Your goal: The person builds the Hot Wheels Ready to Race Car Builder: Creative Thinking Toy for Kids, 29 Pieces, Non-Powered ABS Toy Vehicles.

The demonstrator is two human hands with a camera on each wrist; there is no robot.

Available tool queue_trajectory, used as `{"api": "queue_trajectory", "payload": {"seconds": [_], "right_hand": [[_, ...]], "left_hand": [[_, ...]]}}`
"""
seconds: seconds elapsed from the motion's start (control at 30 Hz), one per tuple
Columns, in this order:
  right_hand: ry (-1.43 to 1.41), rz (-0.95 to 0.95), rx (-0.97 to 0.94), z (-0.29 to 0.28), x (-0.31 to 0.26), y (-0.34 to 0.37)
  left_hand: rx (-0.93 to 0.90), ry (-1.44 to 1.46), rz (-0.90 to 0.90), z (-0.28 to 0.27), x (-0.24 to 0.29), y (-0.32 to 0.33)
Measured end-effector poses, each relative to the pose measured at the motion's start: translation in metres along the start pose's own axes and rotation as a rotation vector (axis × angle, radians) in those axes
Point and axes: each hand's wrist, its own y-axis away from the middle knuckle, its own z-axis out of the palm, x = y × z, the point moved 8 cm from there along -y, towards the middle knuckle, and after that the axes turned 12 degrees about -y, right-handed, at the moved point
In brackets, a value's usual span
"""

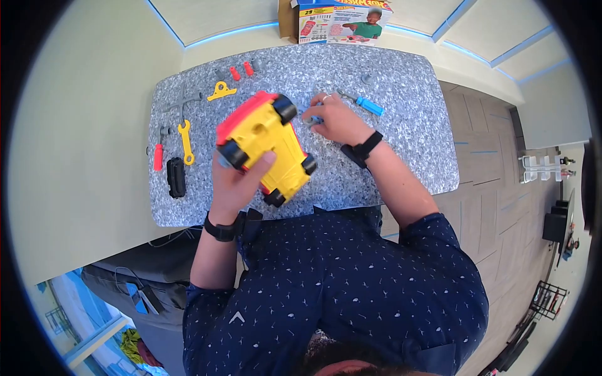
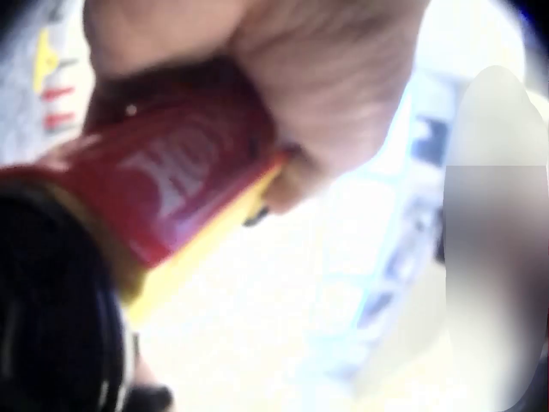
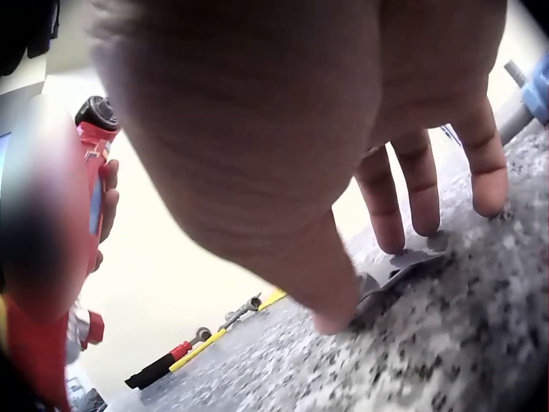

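My left hand (image 1: 235, 188) grips a red and yellow toy car (image 1: 282, 164) above the table's near side, its thumb across the yellow underside. Black wheels show at the car's corners. The left wrist view shows fingers around the red body (image 2: 189, 163), which bears white lettering. At the table's middle, my right hand (image 1: 342, 122) reaches down over a small flat grey piece (image 3: 420, 260). In the right wrist view its straight, spread fingers point down, two fingertips right at the piece's far side and the thumb at its near end. A blue-handled screwdriver (image 1: 370, 106) lies just right of this hand.
Along the speckled table's (image 1: 389, 163) left side lie a yellow wrench (image 1: 186, 143), a red-handled tool (image 1: 158, 156), a black part (image 1: 177, 177) and a grey tool (image 1: 182, 100). A yellow part (image 1: 221, 91) and red pieces (image 1: 235, 73) lie farther back. A printed box (image 1: 345, 25) stands behind.
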Motion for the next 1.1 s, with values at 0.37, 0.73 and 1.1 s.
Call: {"api": "queue_trajectory", "payload": {"seconds": [0.37,0.73,1.1], "right_hand": [[-0.116,0.247,-0.05,-0.004,0.005,0.012],[-0.837,-0.107,0.27,-0.091,-0.097,0.001],[-0.245,-0.286,0.122,-0.076,-0.172,-0.017]], "left_hand": [[0.148,0.521,-0.214,0.009,-0.047,0.008],[-0.033,0.317,-0.274,0.036,-0.038,0.013],[-0.002,0.3,-0.333,0.044,-0.035,0.011]]}}
